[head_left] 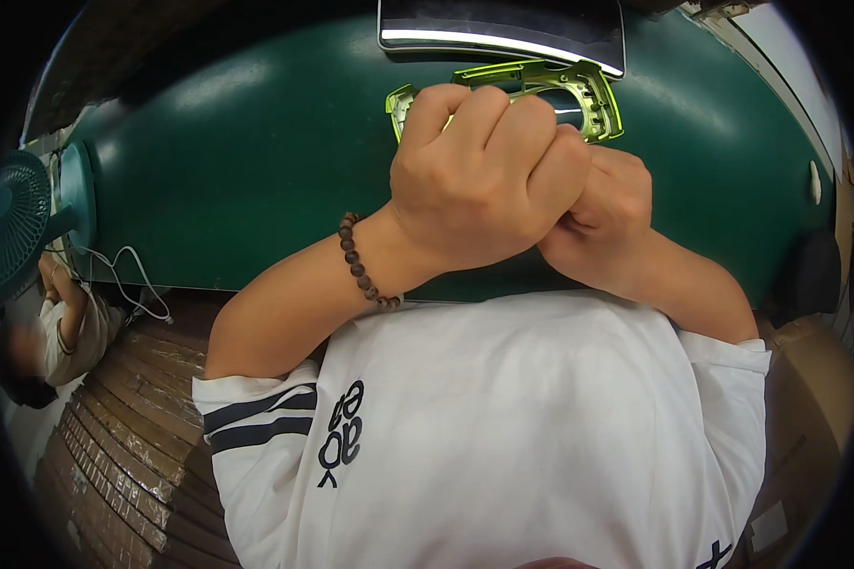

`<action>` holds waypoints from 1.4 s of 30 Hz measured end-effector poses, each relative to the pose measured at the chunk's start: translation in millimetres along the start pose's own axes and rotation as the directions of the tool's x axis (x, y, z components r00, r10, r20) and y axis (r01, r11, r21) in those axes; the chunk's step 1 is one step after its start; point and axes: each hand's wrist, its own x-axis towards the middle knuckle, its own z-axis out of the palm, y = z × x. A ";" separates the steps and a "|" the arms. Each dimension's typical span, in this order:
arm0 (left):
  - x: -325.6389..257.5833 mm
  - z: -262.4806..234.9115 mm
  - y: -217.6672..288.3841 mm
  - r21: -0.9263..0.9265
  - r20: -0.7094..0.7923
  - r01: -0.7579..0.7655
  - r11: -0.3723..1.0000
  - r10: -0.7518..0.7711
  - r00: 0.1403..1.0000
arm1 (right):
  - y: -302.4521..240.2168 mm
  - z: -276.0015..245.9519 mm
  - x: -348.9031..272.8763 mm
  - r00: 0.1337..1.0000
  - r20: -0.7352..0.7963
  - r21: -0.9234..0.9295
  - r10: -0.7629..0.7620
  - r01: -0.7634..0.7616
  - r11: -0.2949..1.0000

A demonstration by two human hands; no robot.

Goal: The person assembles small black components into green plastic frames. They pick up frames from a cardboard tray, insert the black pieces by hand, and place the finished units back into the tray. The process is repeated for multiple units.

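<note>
A lime-green moulded frame (600,104), with an open middle and a ribbed inner side, shows beyond my hands at the far middle of the green table. My left hand (489,175) is closed, its back toward me, and covers much of the frame's near side. Pressed against it on the right is my right hand (605,213), also closed, with its fingers curled in. Whatever lies inside the fingers is hidden, and I cannot tell whether either hand touches the frame. A beaded bracelet (355,266) circles my left wrist.
Beyond the frame lies a flat dark panel (503,21) with a bright strip, on the green table (247,180). A teal fan (19,213) and a white cable (135,261) are at left, near another person (76,332). A small white object (815,182) is far right.
</note>
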 end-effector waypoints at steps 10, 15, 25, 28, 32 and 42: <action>5.5 -8.6 -1.8 -0.044 0.093 -0.012 0.999 0.016 0.996 | -4.2 -3.9 0.3 0.999 -0.014 0.004 0.037 -0.037 0.999; 12.4 -24.6 -16.9 -0.143 0.217 0.146 0.979 -0.113 0.970 | 4.6 -15.4 3.5 0.994 -0.033 -0.209 -0.107 0.097 0.973; 2.7 -16.9 -28.3 -0.406 0.111 0.110 0.907 -0.070 0.991 | 11.8 -30.8 10.0 0.997 -0.061 -0.240 -0.055 0.039 0.970; 2.6 -15.0 -27.6 -0.428 0.151 0.177 0.886 -0.123 0.981 | 14.5 -29.5 4.9 0.998 -0.028 -0.201 -0.054 0.048 0.979; 2.7 -18.1 -24.6 -0.384 0.241 0.273 0.882 -0.189 0.952 | 16.6 -28.2 4.5 0.981 0.014 -0.198 -0.193 0.192 0.961; -2.6 -21.2 -29.7 -0.439 0.162 0.121 0.891 -0.054 0.985 | 9.3 -31.3 9.7 0.979 -0.038 -0.108 -0.202 0.197 0.975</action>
